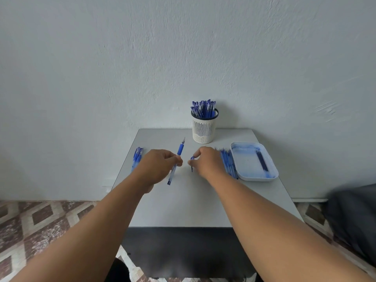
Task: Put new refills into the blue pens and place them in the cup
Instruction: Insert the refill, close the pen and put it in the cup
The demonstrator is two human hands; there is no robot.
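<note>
My left hand [157,165] grips an uncapped blue pen [176,161] by its clear barrel, tip pointing away toward the wall. Just right of it, my right hand [205,161] pinches a small blue pen cap [192,158] over the table. A white slotted cup [203,127] with a dark rim stands at the back of the table, filled with several capped blue pens [203,108]. A row of blue refills [228,162] lies right of my right hand. A few capped blue pens [137,157] lie at the table's left edge, partly behind my left hand.
A white tray [254,161] with blue ink stains holds a couple of dark refills [262,160] at the right edge of the grey table [183,204]. A light wall rises behind. Patterned floor tiles lie on both sides, and dark fabric [354,216] sits at the right.
</note>
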